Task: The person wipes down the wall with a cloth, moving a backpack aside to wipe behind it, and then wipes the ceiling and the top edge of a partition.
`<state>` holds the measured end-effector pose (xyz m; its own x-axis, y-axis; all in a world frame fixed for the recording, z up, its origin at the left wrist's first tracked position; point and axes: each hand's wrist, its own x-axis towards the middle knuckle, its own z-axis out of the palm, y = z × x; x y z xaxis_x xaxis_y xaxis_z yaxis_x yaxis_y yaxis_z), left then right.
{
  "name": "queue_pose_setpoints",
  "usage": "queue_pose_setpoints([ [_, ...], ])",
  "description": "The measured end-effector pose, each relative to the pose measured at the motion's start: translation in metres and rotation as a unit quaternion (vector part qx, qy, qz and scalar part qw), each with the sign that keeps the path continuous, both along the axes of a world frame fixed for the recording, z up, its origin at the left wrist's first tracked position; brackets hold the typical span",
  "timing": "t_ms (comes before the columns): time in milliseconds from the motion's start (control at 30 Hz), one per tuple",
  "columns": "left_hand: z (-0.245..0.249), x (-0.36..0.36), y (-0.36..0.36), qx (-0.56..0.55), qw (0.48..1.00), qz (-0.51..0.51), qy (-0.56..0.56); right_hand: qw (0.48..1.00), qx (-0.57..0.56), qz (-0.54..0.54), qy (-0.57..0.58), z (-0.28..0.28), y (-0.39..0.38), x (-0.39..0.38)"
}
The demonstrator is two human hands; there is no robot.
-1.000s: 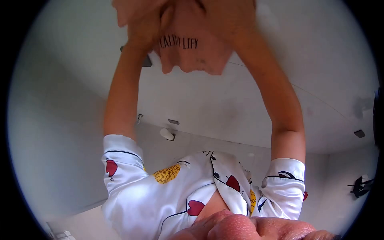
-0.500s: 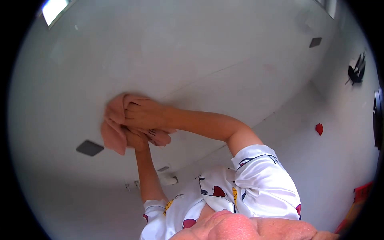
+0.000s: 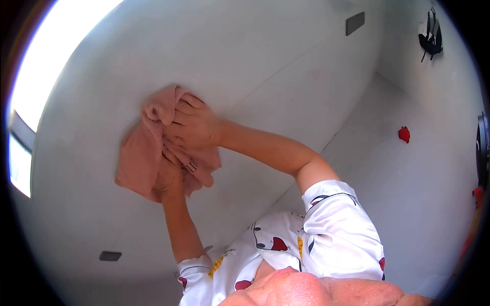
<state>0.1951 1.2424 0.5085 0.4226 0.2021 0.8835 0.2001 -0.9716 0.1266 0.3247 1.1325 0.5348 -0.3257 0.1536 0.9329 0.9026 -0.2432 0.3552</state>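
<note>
A pink towel [image 3: 140, 155] with dark lettering lies bunched against a pale, smooth wall [image 3: 265, 56]. My right hand [image 3: 196, 122] presses on its upper right part, fingers bent over the folds. Lower down, my left hand [image 3: 171, 176] grips the same towel, its fingers partly covered by cloth. One corner of the towel spreads out to the left of my hands, and a loose fold hangs to the right of my left wrist.
Grey rectangular plates sit on the wall at upper right [image 3: 355, 23] and lower left [image 3: 110, 256]. A black bag [image 3: 431, 35] hangs at far right, above a small red object [image 3: 404, 134]. A bright window [image 3: 56, 51] fills the left edge.
My view has turned, so the window takes up more of the left side. Both hands and the towel sit higher in view, and the towel is spread wider.
</note>
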Motion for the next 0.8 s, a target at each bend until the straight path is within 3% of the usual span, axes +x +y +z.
queue_pose_setpoints([
  [67, -0.025, -0.009, 0.016, 0.028, 0.999, 0.022, 0.013, 1.0, 0.001, -0.009, 0.005, -0.026, 0.01, -0.009],
  [200, -0.03, -0.012, 0.042, 0.067, 0.996, 0.027, 0.06, 0.999, 0.046, 0.001, 0.01, -0.036, 0.02, -0.019],
  [233, -0.002, -0.007, 0.042, 0.077, 0.993, 0.026, 0.084, 0.998, 0.05, -0.007, 0.023, -0.012, 0.018, -0.013],
  [333, 0.004, -0.009, 0.038, 0.127, 0.992, -0.017, -0.009, 0.997, 0.04, -0.022, 0.061, -0.014, 0.022, -0.017],
  [433, 0.005, -0.012, 0.043, 0.125, 0.992, -0.02, 0.019, 0.995, 0.032, -0.035, 0.093, -0.018, 0.021, -0.018],
  [467, 0.046, -0.012, 0.019, 0.142, 0.989, -0.03, 0.015, 0.993, 0.049, -0.035, 0.097, 0.023, -0.006, -0.013],
  [600, 0.034, -0.021, 0.047, 0.188, 0.976, -0.106, -0.041, 0.989, 0.119, -0.041, 0.076, 0.008, 0.019, -0.036],
  [667, 0.031, -0.04, 0.05, 0.164, 0.98, -0.111, -0.024, 0.989, 0.108, -0.041, 0.094, 0.001, 0.029, -0.054],
  [700, 0.076, 0.009, 0.013, 0.15, 0.982, -0.11, 0.03, 0.984, 0.121, -0.046, 0.122, 0.031, -0.003, -0.003],
  [733, 0.084, 0.007, 0.007, 0.128, 0.984, -0.1, 0.072, 0.982, 0.125, -0.043, 0.135, 0.031, -0.006, 0.0],
  [800, 0.081, 0.018, 0.013, 0.128, 0.976, -0.166, 0.067, 0.977, 0.137, -0.037, 0.161, 0.025, -0.009, 0.011],
])
